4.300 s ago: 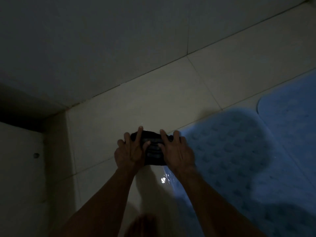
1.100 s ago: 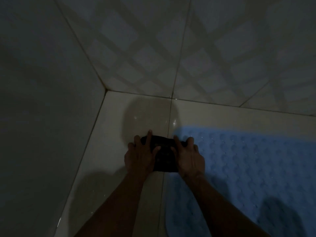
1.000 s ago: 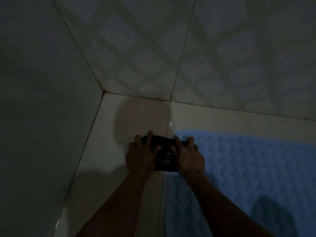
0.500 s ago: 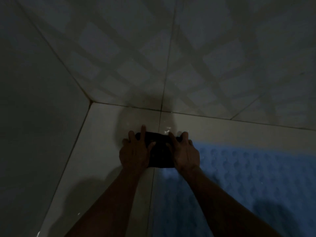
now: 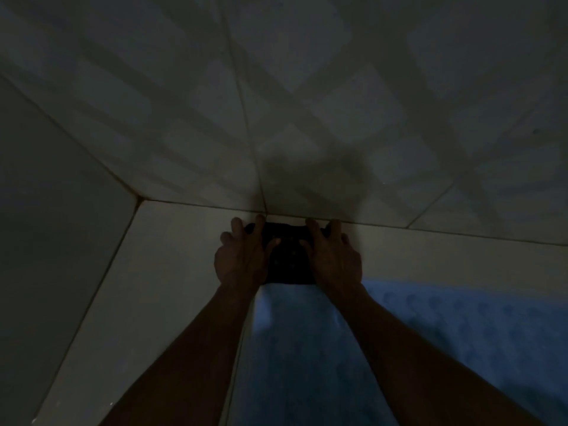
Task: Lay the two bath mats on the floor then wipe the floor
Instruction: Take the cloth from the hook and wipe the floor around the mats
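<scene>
A dark folded cloth (image 5: 287,256) lies on the pale tiled floor (image 5: 172,259), its far edge at the foot of the back wall. My left hand (image 5: 242,256) presses flat on its left side and my right hand (image 5: 330,256) presses flat on its right side, fingers spread and pointing at the wall. A blue bath mat (image 5: 445,330) with round bumps lies on the floor just behind the cloth and runs under my forearms to the right. The room is very dim. A second mat is not visible.
A tiled back wall (image 5: 307,103) with crossed shadow bands rises right ahead of the cloth. A side wall (image 5: 46,226) closes the left, meeting the back wall in a corner. A strip of bare floor tile runs between the left wall and the mat.
Both hands have pushed the cloth forward off the mat's corner across the tile, up to the foot of the back wall. The mat has stayed in place.
</scene>
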`<state>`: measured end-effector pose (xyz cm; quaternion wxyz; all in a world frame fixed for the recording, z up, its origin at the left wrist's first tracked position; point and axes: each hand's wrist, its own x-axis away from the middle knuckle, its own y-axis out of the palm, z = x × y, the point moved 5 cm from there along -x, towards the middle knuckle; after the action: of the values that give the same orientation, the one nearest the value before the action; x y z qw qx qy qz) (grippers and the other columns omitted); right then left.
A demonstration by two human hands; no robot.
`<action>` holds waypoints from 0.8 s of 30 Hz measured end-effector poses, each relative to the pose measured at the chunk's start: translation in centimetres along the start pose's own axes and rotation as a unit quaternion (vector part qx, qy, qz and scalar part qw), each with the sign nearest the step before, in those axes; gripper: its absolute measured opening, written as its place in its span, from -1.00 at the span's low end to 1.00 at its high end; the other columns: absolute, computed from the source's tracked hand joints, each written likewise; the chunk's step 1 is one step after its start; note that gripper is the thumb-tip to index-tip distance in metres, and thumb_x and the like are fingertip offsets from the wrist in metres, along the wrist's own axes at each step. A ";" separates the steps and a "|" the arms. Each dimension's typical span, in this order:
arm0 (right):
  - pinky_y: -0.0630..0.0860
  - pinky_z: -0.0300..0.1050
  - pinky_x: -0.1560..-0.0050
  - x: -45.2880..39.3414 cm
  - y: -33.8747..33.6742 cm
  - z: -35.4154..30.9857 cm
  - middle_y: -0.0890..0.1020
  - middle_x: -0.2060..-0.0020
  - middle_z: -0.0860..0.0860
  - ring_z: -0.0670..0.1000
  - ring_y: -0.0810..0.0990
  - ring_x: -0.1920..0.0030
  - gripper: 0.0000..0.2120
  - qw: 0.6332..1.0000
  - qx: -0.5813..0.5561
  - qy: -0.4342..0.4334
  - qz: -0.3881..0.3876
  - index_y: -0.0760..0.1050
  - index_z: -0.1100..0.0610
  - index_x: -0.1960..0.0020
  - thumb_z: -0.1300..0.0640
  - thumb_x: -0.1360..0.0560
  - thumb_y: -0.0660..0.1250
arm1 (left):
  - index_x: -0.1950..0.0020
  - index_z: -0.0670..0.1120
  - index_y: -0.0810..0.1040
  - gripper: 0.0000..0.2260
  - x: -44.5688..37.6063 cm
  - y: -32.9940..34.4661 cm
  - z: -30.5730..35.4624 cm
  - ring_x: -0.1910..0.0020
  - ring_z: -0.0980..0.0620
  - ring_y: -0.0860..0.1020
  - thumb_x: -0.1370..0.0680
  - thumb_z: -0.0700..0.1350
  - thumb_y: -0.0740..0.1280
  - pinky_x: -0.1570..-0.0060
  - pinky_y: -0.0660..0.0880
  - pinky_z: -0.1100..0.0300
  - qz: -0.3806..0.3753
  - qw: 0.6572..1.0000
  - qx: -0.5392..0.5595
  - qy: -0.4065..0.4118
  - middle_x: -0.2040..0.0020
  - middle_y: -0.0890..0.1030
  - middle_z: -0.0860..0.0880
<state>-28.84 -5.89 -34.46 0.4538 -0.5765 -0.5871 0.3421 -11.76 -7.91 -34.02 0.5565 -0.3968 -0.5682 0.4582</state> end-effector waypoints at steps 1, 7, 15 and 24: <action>0.49 0.02 0.13 -0.2 -0.2 0.8 0.33 -0.28 0.13 0.21 0.46 -0.15 -0.56 1.000 -0.008 0.002 0.002 0.22 -0.12 -0.46 -0.18 -0.62 0.09 | -0.61 0.17 0.01 -0.39 -0.1 0.0 0.8 -0.32 -0.20 0.35 -0.61 0.34 0.03 0.12 0.37 0.02 -0.002 1.000 0.001 0.002 -0.50 0.16 -0.13; 0.51 0.04 0.12 -0.4 -1.3 6.0 0.31 -0.28 0.11 0.18 0.45 -0.15 -0.60 1.000 -0.016 0.018 0.014 0.32 -0.13 -0.41 -0.20 -0.62 0.06 | -0.59 0.18 0.07 -0.41 0.0 0.3 5.7 -0.30 -0.22 0.35 -0.60 0.36 0.01 0.14 0.32 0.01 0.002 1.000 0.004 0.005 -0.48 0.19 -0.13; 0.54 0.06 0.09 0.5 -3.2 12.0 0.34 -0.31 0.12 0.20 0.46 -0.18 -0.57 0.998 -0.013 0.045 0.040 0.30 -0.16 -0.45 -0.22 -0.62 0.03 | -0.51 0.14 0.21 -0.47 1.2 0.8 11.7 -0.18 -0.22 0.41 -0.61 0.35 0.03 0.22 0.35 0.02 0.031 0.999 -0.004 0.027 -0.39 0.24 -0.11; 0.53 0.10 0.15 2.0 -4.5 16.6 0.40 -0.27 0.20 0.26 0.47 -0.14 -0.47 0.995 -0.021 0.079 0.049 0.24 -0.03 -0.53 -0.21 -0.62 0.07 | -0.59 0.10 0.12 -0.41 3.5 1.8 16.6 -0.19 -0.20 0.41 -0.63 0.33 0.00 0.24 0.37 0.03 0.049 0.998 -0.034 0.035 -0.34 0.30 -0.14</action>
<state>-45.76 -2.39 -35.96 0.4693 -0.6393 -0.5272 0.3050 -28.62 -5.38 -34.13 0.5386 -0.4588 -0.5438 0.4513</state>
